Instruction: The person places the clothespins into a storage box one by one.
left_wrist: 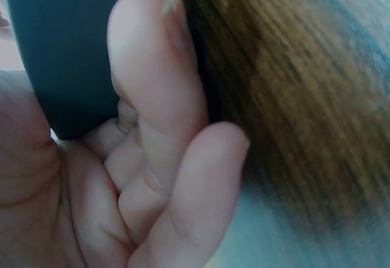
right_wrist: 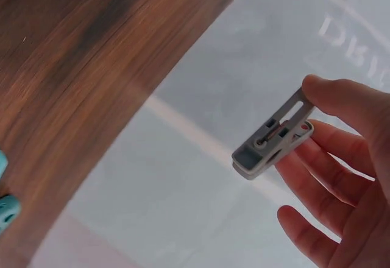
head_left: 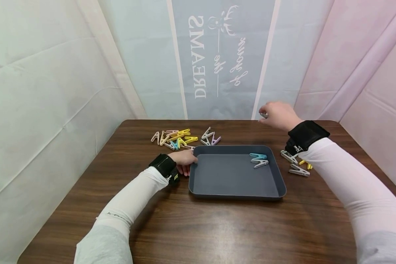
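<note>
My right hand [head_left: 279, 114] is raised above the far right of the table and pinches a grey clothespin [right_wrist: 273, 135] between thumb and fingers. In the right wrist view the clothespin's jaws point away from the hand. My left hand [head_left: 184, 160] grips the left wall of a dark grey tray [head_left: 231, 183], its thumb over the rim and its fingers curled on the outer side. Close up, those fingers [left_wrist: 158, 67] press against the tray's dark wall. In the tray's far right corner lie a blue clothespin [head_left: 258, 156] and a light grey clothespin [head_left: 260, 162].
Left of and behind the tray, several yellow, pink, white and blue clothespins [head_left: 176, 137] lie heaped. A small group of grey and purple clothespins [head_left: 214, 139] sits behind it. Grey clothespins [head_left: 299, 170] and a yellow one lie to its right. Fabric hangs behind the brown table [head_left: 217, 231].
</note>
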Demonstrator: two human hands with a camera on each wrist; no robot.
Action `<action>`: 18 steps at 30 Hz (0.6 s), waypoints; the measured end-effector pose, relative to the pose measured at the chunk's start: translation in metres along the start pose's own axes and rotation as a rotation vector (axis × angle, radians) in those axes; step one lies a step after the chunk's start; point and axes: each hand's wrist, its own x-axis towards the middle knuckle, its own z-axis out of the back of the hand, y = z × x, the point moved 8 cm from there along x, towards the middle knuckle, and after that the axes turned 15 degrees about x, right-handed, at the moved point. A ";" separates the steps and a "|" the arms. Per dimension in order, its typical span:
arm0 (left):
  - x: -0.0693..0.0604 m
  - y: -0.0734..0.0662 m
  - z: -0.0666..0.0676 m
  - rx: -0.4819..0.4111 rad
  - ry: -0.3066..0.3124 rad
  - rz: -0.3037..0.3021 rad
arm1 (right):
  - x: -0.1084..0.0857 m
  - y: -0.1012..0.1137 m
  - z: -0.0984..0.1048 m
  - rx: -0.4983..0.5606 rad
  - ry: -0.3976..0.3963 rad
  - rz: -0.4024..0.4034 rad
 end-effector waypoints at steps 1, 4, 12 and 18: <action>0.000 0.000 0.000 0.003 -0.001 0.000 | -0.003 0.007 -0.002 -0.010 0.010 0.032; 0.000 0.000 -0.001 0.005 -0.001 -0.003 | -0.013 0.029 -0.011 -0.009 0.069 0.123; 0.001 0.002 0.001 0.005 -0.012 0.008 | -0.047 0.083 -0.047 -0.054 0.278 0.341; 0.002 0.002 0.000 0.007 -0.008 0.007 | -0.067 0.097 -0.066 -0.067 0.370 0.403</action>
